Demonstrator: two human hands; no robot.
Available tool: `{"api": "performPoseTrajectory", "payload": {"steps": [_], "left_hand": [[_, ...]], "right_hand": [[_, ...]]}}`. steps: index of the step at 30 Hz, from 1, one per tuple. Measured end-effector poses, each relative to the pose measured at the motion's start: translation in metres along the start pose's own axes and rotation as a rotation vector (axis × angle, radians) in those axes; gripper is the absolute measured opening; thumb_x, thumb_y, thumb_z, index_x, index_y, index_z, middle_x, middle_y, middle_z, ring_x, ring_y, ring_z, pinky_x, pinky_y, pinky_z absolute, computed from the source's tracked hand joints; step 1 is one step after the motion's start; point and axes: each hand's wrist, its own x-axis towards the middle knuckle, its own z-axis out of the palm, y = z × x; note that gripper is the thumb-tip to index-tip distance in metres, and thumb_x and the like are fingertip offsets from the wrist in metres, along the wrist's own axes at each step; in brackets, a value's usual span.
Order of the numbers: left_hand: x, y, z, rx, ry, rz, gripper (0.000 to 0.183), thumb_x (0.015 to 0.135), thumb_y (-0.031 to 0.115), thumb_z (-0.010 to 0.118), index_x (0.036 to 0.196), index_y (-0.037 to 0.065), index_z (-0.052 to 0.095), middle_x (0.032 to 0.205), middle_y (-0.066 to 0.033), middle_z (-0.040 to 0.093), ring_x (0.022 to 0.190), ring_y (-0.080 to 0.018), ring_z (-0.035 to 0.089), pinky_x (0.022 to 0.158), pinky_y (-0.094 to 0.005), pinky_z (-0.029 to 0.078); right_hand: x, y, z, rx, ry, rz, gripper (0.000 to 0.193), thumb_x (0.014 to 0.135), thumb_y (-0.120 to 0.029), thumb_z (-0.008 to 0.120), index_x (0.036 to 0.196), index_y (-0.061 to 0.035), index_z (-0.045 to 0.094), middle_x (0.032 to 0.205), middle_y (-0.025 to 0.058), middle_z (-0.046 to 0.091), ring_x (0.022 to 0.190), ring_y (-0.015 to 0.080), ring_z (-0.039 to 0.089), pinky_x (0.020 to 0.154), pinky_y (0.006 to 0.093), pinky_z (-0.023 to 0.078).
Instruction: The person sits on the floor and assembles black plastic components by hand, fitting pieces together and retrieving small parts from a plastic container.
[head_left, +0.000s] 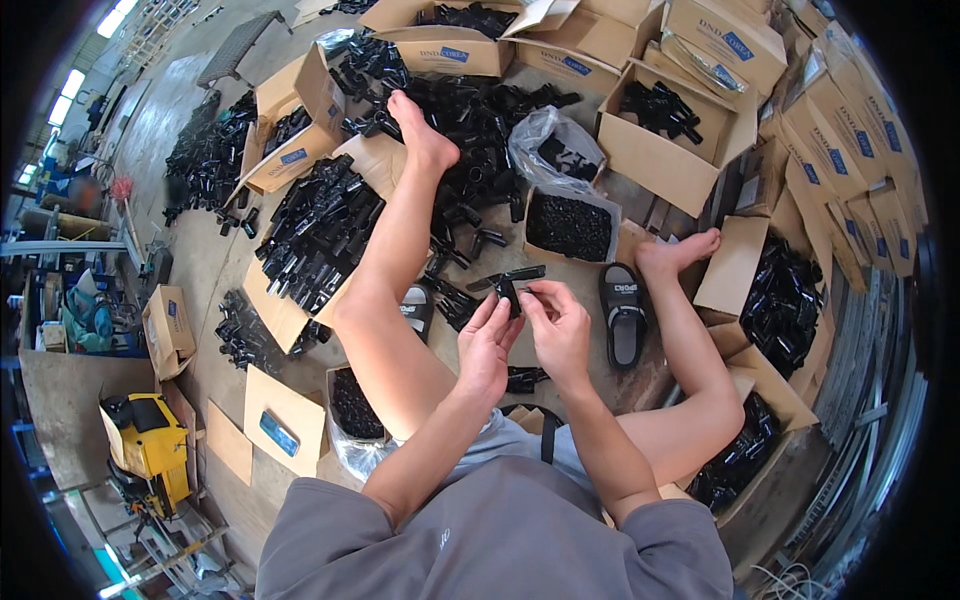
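Note:
Between my legs, both hands meet around a black plastic part (508, 288), glossy, with long pieces sticking out to its sides. My left hand (487, 345) pinches it from the left, fingers closed. My right hand (557, 325) closes on its right side with thumb and fingertips; whether a smaller piece is in those fingertips is too small to tell. Just ahead stands a box of small black pieces (570, 226). Beside it a clear plastic bag (555, 145) holds more black parts. A heap of long black parts (318, 225) lies on cardboard left of my left leg.
A black slide sandal (624, 318) lies near my right foot. Cardboard boxes with black parts stand ahead, such as an open box (660, 165), and along my right. A phone (279, 432) rests on cardboard at left, near a yellow box (155, 450). Metal bars (870, 420) run along the right.

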Motion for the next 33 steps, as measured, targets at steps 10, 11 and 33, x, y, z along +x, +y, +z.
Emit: {"api": "performPoseTrajectory", "payload": {"steps": [10, 11, 33], "left_hand": [[-0.008, -0.008, -0.002, 0.026, -0.035, 0.162, 0.043, 0.101, 0.007, 0.068, 0.143, 0.001, 0.06, 0.128, -0.0067, 0.071, 0.112, -0.0137, 0.068, 0.101, -0.0309, 0.056], [-0.009, -0.006, -0.001, 0.044, -0.039, 0.186, 0.043, 0.101, 0.006, 0.068, 0.143, 0.0, 0.06, 0.129, -0.0077, 0.07, 0.113, -0.0141, 0.068, 0.101, -0.0308, 0.056], [-0.003, -0.007, -0.007, 0.377, 0.017, 0.416, 0.05, 0.095, 0.003, 0.075, 0.141, -0.01, 0.058, 0.133, -0.0144, 0.069, 0.114, -0.0135, 0.064, 0.101, -0.0277, 0.051]], "right_hand": [[-0.002, 0.03, 0.006, 0.152, 0.046, 0.049, 0.02, 0.087, -0.004, 0.081, 0.105, 0.0051, 0.077, 0.094, 0.0081, 0.078, 0.082, 0.0097, 0.067, 0.075, 0.025, 0.054], [-0.002, 0.031, 0.007, 0.168, 0.036, 0.057, 0.02, 0.087, -0.003, 0.081, 0.105, 0.0053, 0.077, 0.095, 0.0085, 0.078, 0.083, 0.0097, 0.067, 0.076, 0.025, 0.054], [-0.009, 0.012, 0.012, 0.177, 0.038, 0.113, 0.015, 0.096, -0.005, 0.074, 0.107, 0.0059, 0.075, 0.102, 0.008, 0.076, 0.094, 0.0108, 0.069, 0.085, 0.0255, 0.054]]}}
